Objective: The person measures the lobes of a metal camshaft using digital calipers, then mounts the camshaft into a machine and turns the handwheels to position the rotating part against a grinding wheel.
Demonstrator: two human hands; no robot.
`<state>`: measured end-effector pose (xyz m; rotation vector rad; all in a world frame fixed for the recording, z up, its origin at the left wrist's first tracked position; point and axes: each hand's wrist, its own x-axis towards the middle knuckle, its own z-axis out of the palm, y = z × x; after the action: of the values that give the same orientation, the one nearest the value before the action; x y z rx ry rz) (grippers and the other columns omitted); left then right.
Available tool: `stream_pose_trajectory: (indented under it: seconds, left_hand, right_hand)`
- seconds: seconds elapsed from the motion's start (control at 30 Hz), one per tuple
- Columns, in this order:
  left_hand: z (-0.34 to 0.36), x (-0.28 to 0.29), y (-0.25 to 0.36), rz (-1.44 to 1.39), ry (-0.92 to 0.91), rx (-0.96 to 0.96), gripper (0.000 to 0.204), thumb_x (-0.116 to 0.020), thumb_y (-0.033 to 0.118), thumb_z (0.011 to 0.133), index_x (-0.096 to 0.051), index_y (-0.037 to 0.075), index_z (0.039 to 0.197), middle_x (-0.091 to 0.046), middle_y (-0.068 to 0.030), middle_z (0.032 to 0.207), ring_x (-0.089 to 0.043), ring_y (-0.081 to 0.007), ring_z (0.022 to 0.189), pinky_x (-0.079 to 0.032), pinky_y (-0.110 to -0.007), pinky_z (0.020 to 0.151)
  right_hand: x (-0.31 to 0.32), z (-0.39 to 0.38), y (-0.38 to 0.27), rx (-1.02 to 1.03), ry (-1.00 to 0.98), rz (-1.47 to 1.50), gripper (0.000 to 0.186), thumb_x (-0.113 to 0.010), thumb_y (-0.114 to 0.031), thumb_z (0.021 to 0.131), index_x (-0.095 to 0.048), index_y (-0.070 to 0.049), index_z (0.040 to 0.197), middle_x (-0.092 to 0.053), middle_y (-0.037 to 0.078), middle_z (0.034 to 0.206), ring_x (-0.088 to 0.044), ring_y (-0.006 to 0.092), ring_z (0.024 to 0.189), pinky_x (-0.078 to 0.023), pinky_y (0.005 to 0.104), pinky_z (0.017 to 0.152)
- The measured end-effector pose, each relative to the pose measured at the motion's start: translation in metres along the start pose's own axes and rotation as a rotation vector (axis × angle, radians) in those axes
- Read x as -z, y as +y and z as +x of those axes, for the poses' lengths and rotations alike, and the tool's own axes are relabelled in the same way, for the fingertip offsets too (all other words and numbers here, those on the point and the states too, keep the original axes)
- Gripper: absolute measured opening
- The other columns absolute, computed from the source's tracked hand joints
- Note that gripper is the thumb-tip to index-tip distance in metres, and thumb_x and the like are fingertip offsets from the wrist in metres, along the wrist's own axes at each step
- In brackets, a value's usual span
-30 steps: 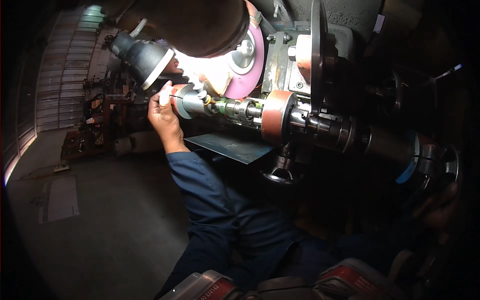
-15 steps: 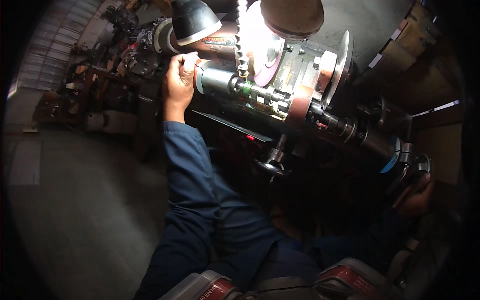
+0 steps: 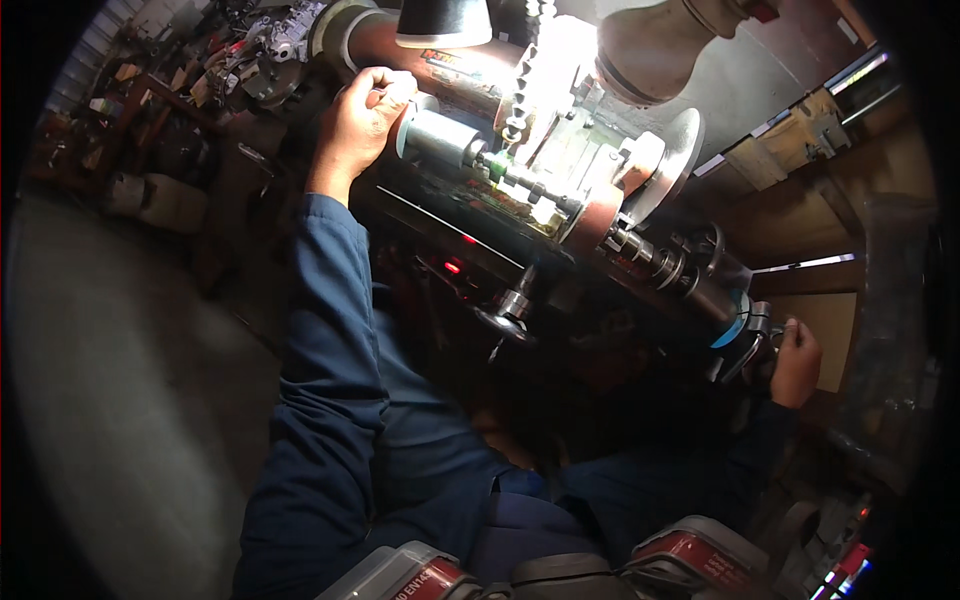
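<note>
Shaft (image 3: 528, 182) handling's apparently on: L hand (image 3: 358, 128) w/ grip curled round grey cyl.'s (image 3: 440, 138) end, R hand (image 3: 795, 365) by end clamp (image 3: 760, 318), hold unclear, next needing steady control.

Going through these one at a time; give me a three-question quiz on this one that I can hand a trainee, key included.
1. True or false: the ring near the right hand is yellow.
2. Which of these hangs just right of the lamp shade in the picture?
A) A cloth towel
B) A segmented hose
C) A wooden ladder
3. Which hand is by the left end of the grey metal cylinder, and what colour is the sleeve on that arm?

Key:
1. False; it is blue.
2. B
3. The left hand; the sleeve is dark blue.
</note>
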<state>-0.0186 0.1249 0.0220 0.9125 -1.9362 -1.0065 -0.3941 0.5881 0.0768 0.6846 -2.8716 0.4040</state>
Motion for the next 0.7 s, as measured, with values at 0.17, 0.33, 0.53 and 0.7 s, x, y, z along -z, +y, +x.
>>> stream_pose_trajectory:
  seconds: [0.17,0.33,0.53,0.7]
  left_hand:
    - [0.006,-0.003,-0.004,0.002,-0.006,-0.072,0.026,-0.063,0.026,0.094,-0.061,0.003,0.106,-0.067,-0.0017,0.093,-0.061,-0.0085,0.085,-0.047,-0.024,0.079]
    - [-0.001,-0.002,-0.002,0.208,0.145,-0.151,0.024,-0.068,0.024,0.090,-0.063,0.003,0.100,-0.069,-0.0028,0.091,-0.065,-0.0080,0.083,-0.050,-0.024,0.075]
    - [-0.008,-0.001,0.015,0.242,0.190,-0.113,0.023,-0.070,0.022,0.087,-0.064,0.004,0.100,-0.070,-0.0050,0.091,-0.066,-0.0105,0.083,-0.051,-0.027,0.075]
    - [-0.010,-0.004,0.013,0.346,0.257,-0.126,0.026,-0.072,0.027,0.083,-0.066,0.007,0.099,-0.071,-0.0087,0.091,-0.068,-0.0197,0.083,-0.052,-0.030,0.075]
  right_hand:
    - [-0.003,0.052,0.017,0.041,-0.449,0.179,0.047,-0.055,-0.041,0.093,-0.065,0.005,0.087,-0.061,0.010,0.071,-0.056,0.0197,0.067,-0.044,0.0364,0.065]
    - [-0.013,0.070,0.008,0.012,-0.622,0.146,0.056,-0.054,-0.048,0.092,-0.064,0.005,0.076,-0.055,0.005,0.065,-0.048,0.0151,0.064,-0.040,0.0360,0.062]
    - [-0.008,0.044,0.011,0.046,-0.367,0.034,0.049,-0.053,-0.041,0.094,-0.066,0.006,0.090,-0.066,0.018,0.078,-0.057,0.0270,0.068,-0.045,0.0386,0.067]
    - [-0.016,-0.010,0.016,0.081,0.122,0.015,0.038,-0.053,-0.033,0.095,-0.067,0.003,0.099,-0.070,0.017,0.091,-0.067,0.0301,0.088,-0.050,0.0374,0.076]
